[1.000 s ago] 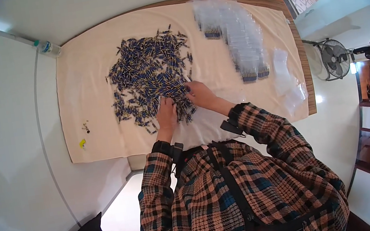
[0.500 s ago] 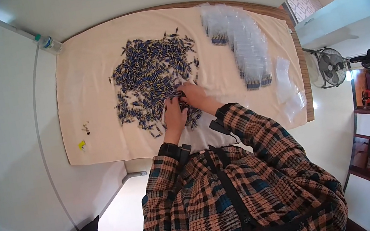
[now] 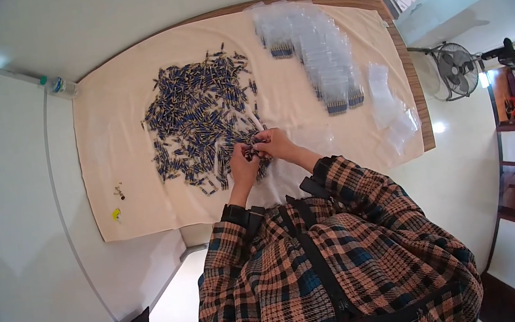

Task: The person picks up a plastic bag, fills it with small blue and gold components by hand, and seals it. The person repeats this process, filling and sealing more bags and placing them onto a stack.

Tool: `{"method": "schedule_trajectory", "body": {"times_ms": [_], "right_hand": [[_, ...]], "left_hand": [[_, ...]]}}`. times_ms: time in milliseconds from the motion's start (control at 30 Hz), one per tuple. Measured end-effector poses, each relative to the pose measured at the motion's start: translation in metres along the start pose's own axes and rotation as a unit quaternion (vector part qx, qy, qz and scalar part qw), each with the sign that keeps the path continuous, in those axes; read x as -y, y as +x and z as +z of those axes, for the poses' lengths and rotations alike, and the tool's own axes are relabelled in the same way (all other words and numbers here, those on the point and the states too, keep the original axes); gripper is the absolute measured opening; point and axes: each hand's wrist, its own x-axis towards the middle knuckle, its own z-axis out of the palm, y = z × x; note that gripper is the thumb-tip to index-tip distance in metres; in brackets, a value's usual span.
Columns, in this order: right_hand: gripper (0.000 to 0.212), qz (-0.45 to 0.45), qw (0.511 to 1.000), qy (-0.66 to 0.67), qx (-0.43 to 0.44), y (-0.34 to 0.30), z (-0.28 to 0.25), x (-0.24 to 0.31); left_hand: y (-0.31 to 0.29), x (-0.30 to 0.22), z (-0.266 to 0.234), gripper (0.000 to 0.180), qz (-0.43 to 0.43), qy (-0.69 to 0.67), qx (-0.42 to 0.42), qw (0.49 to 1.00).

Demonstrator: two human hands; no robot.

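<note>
A wide heap of small dark-blue, gold-ended cylindrical pieces (image 3: 194, 103), which look like connector plugs, lies on the cream cloth (image 3: 112, 116). At its near right edge my two hands meet. My left hand (image 3: 244, 164) is closed, fingers curled around a few of these pieces. Beside it, my right hand (image 3: 280, 144) pinches at the same small bunch with thumb and fingertips. How many pieces are held is too small to tell. Under and around my hands lies clear plastic, partly hidden by them.
Overlapping clear bags (image 3: 321, 50), filled with rows of the pieces, fan along the far right. Flat clear bags (image 3: 386, 100) lie nearer. At left sit a yellow bit (image 3: 116, 215) and some tiny loose parts (image 3: 119, 191). A bottle (image 3: 60, 87) stands beyond the far left corner.
The view has shifted slightly, so the table appears turned. My fingers have drawn together over the near edge of the heap, and my right hand has come a little nearer to me.
</note>
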Motion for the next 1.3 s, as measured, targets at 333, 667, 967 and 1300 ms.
{"method": "schedule_trajectory", "body": {"times_ms": [333,667,967,1300], "right_hand": [[0.022,0.018,0.979,0.166,0.114,-0.019,-0.015,0.004],[0.020,0.069,0.960,0.259,0.077,-0.037,-0.013,0.009],[0.017,0.033,0.955,0.280,0.087,-0.043,-0.007,-0.003],[0.013,-0.115,0.991,-0.063,0.038,-0.051,-0.019,0.004]], "left_hand": [[-0.003,-0.013,-0.028,0.019,-0.116,-0.208,0.076,0.968],[-0.017,-0.036,-0.024,0.025,-0.092,-0.232,0.068,0.966],[-0.023,-0.039,-0.017,0.019,-0.147,-0.286,0.180,0.930],[-0.024,-0.064,-0.015,0.017,-0.090,-0.128,0.061,0.986]]}}
